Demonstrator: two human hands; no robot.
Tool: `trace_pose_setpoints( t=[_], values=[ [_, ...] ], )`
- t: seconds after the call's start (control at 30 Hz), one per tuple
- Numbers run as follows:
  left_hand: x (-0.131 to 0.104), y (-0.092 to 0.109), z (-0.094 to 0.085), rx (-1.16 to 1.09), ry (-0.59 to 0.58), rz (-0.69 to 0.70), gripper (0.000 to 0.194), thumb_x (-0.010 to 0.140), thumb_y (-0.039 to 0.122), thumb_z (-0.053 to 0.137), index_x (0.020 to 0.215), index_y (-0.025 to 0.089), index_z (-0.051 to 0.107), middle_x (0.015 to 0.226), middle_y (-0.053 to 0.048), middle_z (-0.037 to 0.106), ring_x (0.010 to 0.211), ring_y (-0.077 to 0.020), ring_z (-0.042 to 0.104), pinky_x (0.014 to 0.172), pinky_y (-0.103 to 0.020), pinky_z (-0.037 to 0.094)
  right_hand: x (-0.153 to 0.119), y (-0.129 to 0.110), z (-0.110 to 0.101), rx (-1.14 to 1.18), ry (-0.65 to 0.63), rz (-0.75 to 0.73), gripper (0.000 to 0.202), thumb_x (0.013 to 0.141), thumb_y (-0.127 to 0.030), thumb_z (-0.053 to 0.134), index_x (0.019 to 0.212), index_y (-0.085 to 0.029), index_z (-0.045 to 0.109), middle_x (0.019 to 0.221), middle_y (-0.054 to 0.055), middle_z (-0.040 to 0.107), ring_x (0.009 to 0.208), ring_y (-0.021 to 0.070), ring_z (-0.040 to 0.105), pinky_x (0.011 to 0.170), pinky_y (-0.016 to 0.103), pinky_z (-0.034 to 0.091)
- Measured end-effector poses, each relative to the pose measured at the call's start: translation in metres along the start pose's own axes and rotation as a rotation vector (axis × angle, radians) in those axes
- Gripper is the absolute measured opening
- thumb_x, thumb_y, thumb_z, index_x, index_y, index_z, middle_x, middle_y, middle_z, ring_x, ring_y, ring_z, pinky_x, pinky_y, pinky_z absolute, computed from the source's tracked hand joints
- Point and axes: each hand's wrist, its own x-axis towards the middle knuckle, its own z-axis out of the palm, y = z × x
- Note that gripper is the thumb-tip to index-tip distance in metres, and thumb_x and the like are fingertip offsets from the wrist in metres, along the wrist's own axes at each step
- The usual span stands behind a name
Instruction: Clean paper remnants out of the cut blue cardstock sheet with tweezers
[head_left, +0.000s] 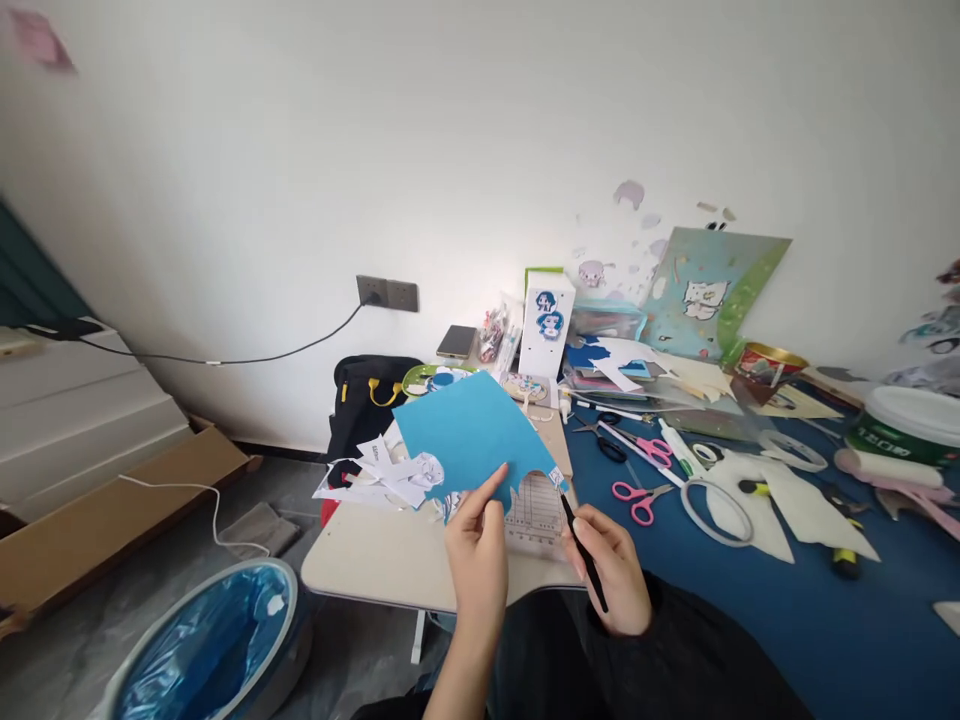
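A blue sheet of paper (465, 430) with a ragged cut-out at its lower edge lies tilted above the table's front part. My left hand (478, 545) holds it near that edge, index finger stretched over the top and the other fingers curled. In my right hand (611, 575) is a slim black tool (587, 560) that looks like tweezers. Its tip meets a small white printed piece (556, 477) at the sheet's right corner. Partly under the blue paper is a clear sheet or ruler with printed lines (534, 515).
White paper scraps (390, 475) lie left of the blue sheet. Pink scissors (641, 500), a tape ring (716, 512) and craft knives spread over the blue mat (697, 610) on the right. A lined bin (202, 640) stands at lower left. A white box (546, 325) is by the wall.
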Motion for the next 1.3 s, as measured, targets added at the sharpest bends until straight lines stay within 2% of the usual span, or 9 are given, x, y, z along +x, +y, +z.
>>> trace_pose_setpoints(
  t=[0.2,0.43,0.6,0.73,0.87,0.97,1.1,1.2,1.3],
  values=[
    [0.001,-0.004,-0.004,-0.051,-0.028,0.019,0.031,0.076,0.02,0.05,0.096,0.019,0.074,0.094,-0.005,0.073,0.087,-0.0204,0.061,0.086,-0.032,0.043,0.002,0.002,0.0,0.06,0.028,-0.033,0.035,0.082,-0.046,0.058,0.065,-0.016,0.056,0.042,-0.006,0.038,0.043,0.0085,0.031,0.049,0.023,0.029],
    [0.0,-0.009,-0.002,-0.08,-0.003,-0.013,0.032,0.074,0.036,0.065,0.1,0.018,0.072,0.092,-0.005,0.072,0.082,-0.0209,0.061,0.073,-0.03,0.047,0.0,0.005,0.0,0.069,0.04,-0.047,0.034,0.08,-0.046,0.06,0.065,-0.016,0.057,0.041,-0.006,0.038,0.043,0.0093,0.032,0.049,0.024,0.027],
    [0.0,-0.005,-0.001,-0.066,-0.076,0.02,0.039,0.075,0.039,0.066,0.108,0.018,0.068,0.103,-0.008,0.07,0.079,-0.0202,0.061,0.071,-0.03,0.047,-0.001,0.004,0.003,0.084,0.061,-0.059,0.032,0.08,-0.042,0.062,0.063,-0.015,0.058,0.043,-0.005,0.04,0.043,0.009,0.034,0.048,0.023,0.031],
    [-0.001,-0.004,0.0,-0.044,-0.14,0.06,0.045,0.077,0.036,0.065,0.119,0.021,0.06,0.121,-0.008,0.062,0.086,-0.0201,0.061,0.077,-0.031,0.047,0.001,0.011,0.0,0.131,0.179,-0.091,0.029,0.075,-0.042,0.067,0.064,-0.016,0.059,0.072,0.002,0.051,0.062,0.0118,0.048,0.056,0.023,0.042],
    [-0.003,-0.003,-0.001,-0.026,-0.187,0.074,0.049,0.08,0.034,0.063,0.127,0.024,0.052,0.132,-0.007,0.054,0.11,-0.0227,0.055,0.09,-0.033,0.045,0.004,0.017,-0.006,0.171,0.339,-0.112,0.023,0.075,-0.042,0.067,0.072,-0.02,0.061,0.1,0.002,0.05,0.085,0.0134,0.053,0.072,0.023,0.048],
    [-0.004,0.0,-0.004,-0.035,-0.277,0.084,0.043,0.082,0.03,0.059,0.125,0.027,0.053,0.135,-0.005,0.051,0.124,-0.0233,0.045,0.097,-0.034,0.041,0.004,0.013,-0.007,0.157,0.32,-0.063,0.024,0.076,-0.042,0.066,0.072,-0.019,0.063,0.113,0.005,0.053,0.098,0.0177,0.054,0.081,0.027,0.049],
    [-0.005,0.003,-0.009,0.027,-0.371,0.059,0.039,0.083,0.023,0.056,0.122,0.029,0.056,0.13,-0.002,0.055,0.121,-0.0235,0.046,0.094,-0.032,0.041,0.001,0.006,-0.006,0.058,0.244,-0.036,0.026,0.078,-0.043,0.064,0.07,-0.018,0.065,0.091,0.005,0.062,0.087,0.0193,0.059,0.077,0.03,0.049],
    [-0.005,0.001,-0.009,0.023,-0.425,0.017,0.038,0.084,0.024,0.056,0.121,0.031,0.056,0.126,-0.001,0.057,0.111,-0.0211,0.051,0.087,-0.029,0.043,-0.002,0.01,-0.006,-0.001,0.277,-0.04,0.02,0.079,-0.038,0.066,0.075,-0.019,0.066,0.074,0.002,0.06,0.074,0.016,0.057,0.068,0.025,0.047],
    [-0.004,-0.002,-0.006,-0.063,-0.359,-0.012,0.037,0.082,0.028,0.062,0.118,0.031,0.06,0.12,-0.002,0.06,0.098,-0.0174,0.055,0.081,-0.026,0.044,-0.004,0.017,-0.007,-0.04,0.335,-0.054,0.018,0.081,-0.037,0.063,0.081,-0.02,0.066,0.078,0.002,0.062,0.077,0.0166,0.057,0.069,0.026,0.046]
  ],
)
